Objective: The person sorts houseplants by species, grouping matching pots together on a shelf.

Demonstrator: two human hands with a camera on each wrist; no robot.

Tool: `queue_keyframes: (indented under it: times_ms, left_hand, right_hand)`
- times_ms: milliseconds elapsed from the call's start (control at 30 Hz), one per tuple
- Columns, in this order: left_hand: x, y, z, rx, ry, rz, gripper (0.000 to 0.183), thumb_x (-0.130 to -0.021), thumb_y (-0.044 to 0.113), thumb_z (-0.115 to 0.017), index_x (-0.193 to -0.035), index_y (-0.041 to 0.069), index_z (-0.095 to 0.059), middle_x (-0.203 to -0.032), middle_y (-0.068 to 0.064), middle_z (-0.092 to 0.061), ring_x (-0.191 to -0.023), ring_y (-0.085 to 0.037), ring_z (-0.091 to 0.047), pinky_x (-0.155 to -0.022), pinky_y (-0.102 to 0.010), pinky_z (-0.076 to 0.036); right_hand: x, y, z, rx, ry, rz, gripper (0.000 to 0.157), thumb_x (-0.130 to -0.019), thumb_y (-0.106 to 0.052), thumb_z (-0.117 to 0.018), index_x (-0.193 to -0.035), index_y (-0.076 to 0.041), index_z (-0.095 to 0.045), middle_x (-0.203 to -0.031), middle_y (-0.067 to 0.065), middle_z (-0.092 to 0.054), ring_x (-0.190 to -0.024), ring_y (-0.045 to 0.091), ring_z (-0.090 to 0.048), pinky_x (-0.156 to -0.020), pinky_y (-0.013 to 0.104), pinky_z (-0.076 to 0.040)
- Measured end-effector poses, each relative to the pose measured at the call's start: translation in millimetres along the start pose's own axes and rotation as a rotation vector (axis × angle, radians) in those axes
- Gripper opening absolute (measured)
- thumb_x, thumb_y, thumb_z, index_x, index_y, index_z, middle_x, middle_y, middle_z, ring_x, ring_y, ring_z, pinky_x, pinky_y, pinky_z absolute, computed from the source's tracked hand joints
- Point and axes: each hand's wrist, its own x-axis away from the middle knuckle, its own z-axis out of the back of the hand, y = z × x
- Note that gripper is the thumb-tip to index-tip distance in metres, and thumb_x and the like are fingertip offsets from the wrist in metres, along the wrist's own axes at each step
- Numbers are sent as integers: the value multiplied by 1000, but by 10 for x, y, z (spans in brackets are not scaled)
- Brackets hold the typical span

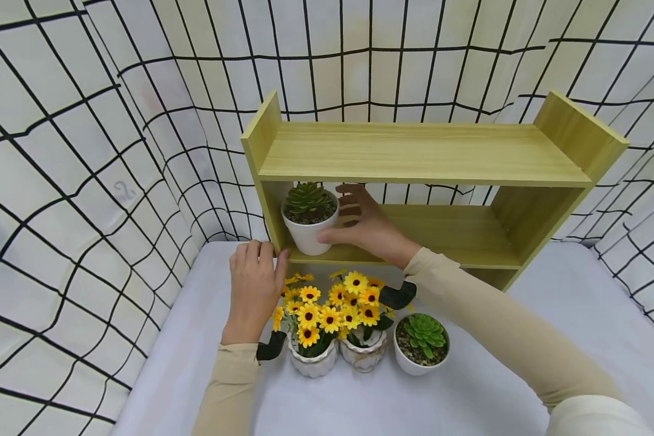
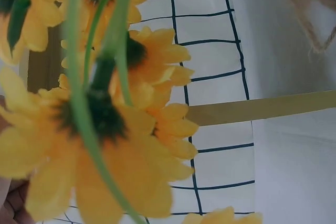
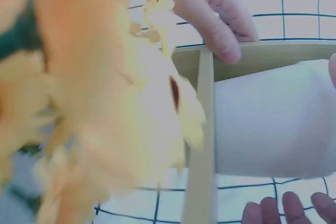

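Observation:
A white pot with a dark green succulent point(image 1: 309, 221) stands upright at the left end of the wooden shelf's point(image 1: 425, 151) lower tier. Around its right side is my right hand point(image 1: 367, 225), the thumb at the front and the fingers spread behind. In the right wrist view a gap shows between the fingertips point(image 3: 294, 208) and the pot point(image 3: 273, 124). My left hand point(image 1: 255, 281) holds the shelf's left side panel near its lower front edge, the thumb against the wood. Yellow flowers point(image 2: 100, 145) cover much of the left wrist view.
Two white pots of yellow sunflowers point(image 1: 312, 363) stand before the shelf, close under my arms. To their right sits a white pot with a light green succulent point(image 1: 422, 339). Black-lined white cloth point(image 1: 114, 181) surrounds the white table point(image 1: 469, 387) at the back and sides.

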Motion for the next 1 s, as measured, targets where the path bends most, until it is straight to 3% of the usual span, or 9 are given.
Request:
queue_keyframes:
  times_ms: [167, 433, 600, 700, 833, 1000]
  left_hand:
    - [-8, 1, 11, 1, -1, -1, 29, -100, 22, -67, -93, -4, -57, -87, -19, -55, -85, -37, -47, -75, -45, -34]
    - [-13, -14, 18, 7, 1, -1, 28, -100, 21, -67, -92, -5, -57, -87, -19, -54, -84, -37, -45, -75, -45, -33]
    - [-20, 1, 21, 8, 1, -4, 29, -101, 22, -66, -94, -5, -57, -88, -19, -54, -84, -37, -45, -75, -45, -32]
    - [-22, 12, 27, 14, 9, 0, 29, -101, 21, -66, -93, -5, -56, -87, -19, -53, -84, -37, -44, -75, -45, -31]
    - [-23, 34, 34, 29, 11, 8, 28, -101, 19, -66, -92, -5, -56, -86, -19, -52, -83, -37, -43, -75, -45, -30]
    - [-16, 57, 20, 32, -1, 6, 27, -101, 19, -66, -92, -5, -56, -86, -19, -52, -83, -37, -43, -75, -45, -31]
  right_hand:
    - [233, 5, 180, 60, 3, 16, 85, -79, -27, -90, -149, -22, -41, -147, 5, -50, -134, 27, -57, -109, 43, -52]
    - [649, 41, 412, 96, -1, 78, 82, -78, -20, -91, -146, -10, -47, -146, 16, -53, -132, 35, -58, -107, 43, -53]
    - [978, 74, 575, 162, 35, 140, 81, -77, -16, -92, -146, -10, -49, -147, 15, -55, -126, 32, -61, -103, 32, -55]
    - [1190, 120, 677, 190, 57, 173, 76, -78, -13, -91, -143, -11, -51, -144, 16, -56, -121, 28, -62, -100, 24, -54]
    - [1451, 253, 791, 204, 85, 217, 71, -78, -7, -89, -138, -3, -52, -135, 17, -59, -114, 14, -63, -98, 17, -52]
    - [1742, 495, 854, 207, 130, 244, 68, -76, 0, -88, -134, 2, -53, -124, 2, -62, -106, 4, -63, -95, 16, -53]
